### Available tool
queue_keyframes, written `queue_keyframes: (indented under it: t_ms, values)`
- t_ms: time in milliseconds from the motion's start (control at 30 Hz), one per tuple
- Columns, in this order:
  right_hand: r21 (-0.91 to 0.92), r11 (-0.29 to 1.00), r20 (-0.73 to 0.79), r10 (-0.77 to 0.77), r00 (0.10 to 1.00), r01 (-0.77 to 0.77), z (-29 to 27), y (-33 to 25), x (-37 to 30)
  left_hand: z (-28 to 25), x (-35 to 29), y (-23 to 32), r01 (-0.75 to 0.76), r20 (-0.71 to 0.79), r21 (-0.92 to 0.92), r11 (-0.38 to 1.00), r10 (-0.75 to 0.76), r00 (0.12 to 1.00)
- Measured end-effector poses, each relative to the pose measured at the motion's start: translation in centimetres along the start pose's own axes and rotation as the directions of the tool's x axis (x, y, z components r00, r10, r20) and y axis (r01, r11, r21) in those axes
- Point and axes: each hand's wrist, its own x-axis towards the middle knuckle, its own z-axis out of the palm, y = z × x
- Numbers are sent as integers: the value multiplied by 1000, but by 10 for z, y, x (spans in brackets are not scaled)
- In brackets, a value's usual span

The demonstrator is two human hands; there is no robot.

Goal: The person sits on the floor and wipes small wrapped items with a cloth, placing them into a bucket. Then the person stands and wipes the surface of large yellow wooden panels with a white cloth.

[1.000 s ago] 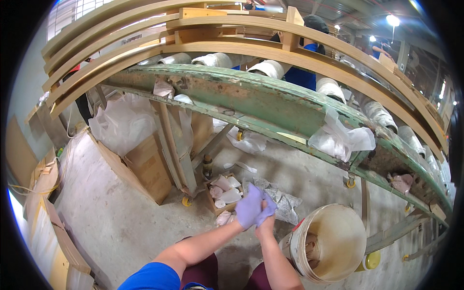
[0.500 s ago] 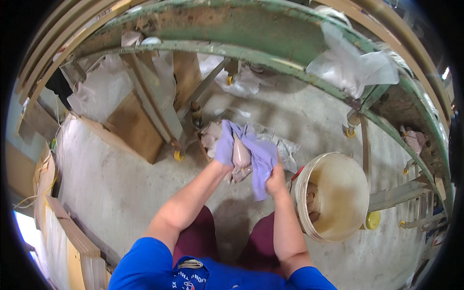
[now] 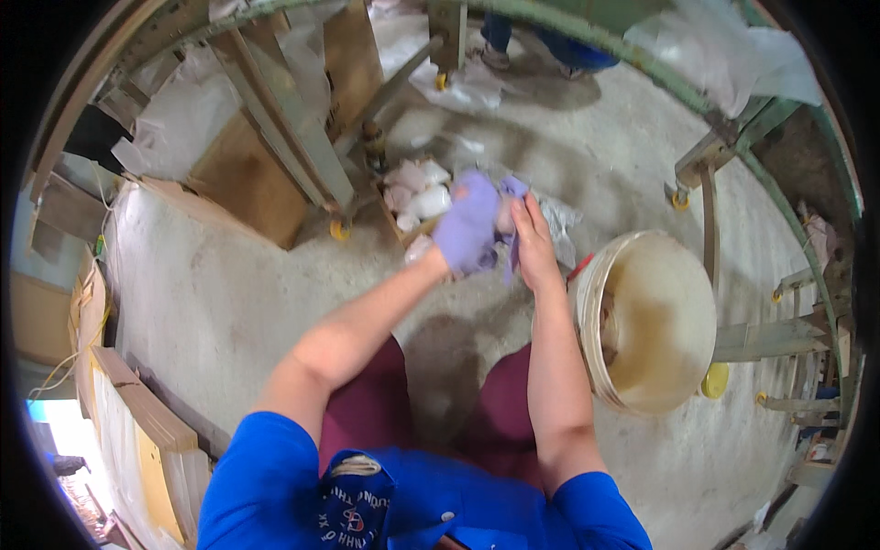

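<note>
A lavender cloth point(image 3: 470, 220) covers my left hand point(image 3: 456, 246) and bunches around its fingers, which are hidden and blurred. My right hand point(image 3: 534, 240) is bare, its fingers nearly straight and pressed against the cloth's right side. A strip of the cloth hangs beside the right thumb. Something pale shows between the two hands, too blurred to name. Just left of them, on the floor, an open cardboard box point(image 3: 400, 225) contains several white and pinkish plastic-wrapped bundles point(image 3: 424, 199). Crumpled clear plastic point(image 3: 561, 225) lies beyond my right hand.
A large whitish bucket point(image 3: 655, 321) with brown stains stands at right, a yellow lid point(image 3: 714, 379) behind it. A dark bottle point(image 3: 374, 147) is by the box. Frame legs on casters point(image 3: 340, 228) and a cardboard sheet point(image 3: 247, 183) stand ahead. A person's shoes point(image 3: 495, 59) show at the far side.
Both hands have moved up and away from me with the cloth, which is now bunched closer together. More of the box's bundles show. The view has shifted, and a person's feet appear at the top.
</note>
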Motion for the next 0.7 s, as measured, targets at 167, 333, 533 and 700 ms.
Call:
queue_keyframes:
  t_ms: [167, 333, 533, 700]
  values:
    - [-463, 866, -22, -223, 974, 188, 24, -10, -7, -16, 14, -35, 387, 89, -267, 882, -378, 922]
    - [-456, 890, -165, -67, 984, -15, 17, -14, 26, -25, 18, -31, 438, 36, -309, 844, -450, 892]
    - [-210, 969, -20, -137, 990, 130, 15, 28, 21, -11, 16, -17, 560, 378, -679, 474, -428, 821]
    - [-631, 775, -104, -60, 993, -19, 18, 23, 19, 0, -4, -42, 227, 237, -447, 865, -130, 963]
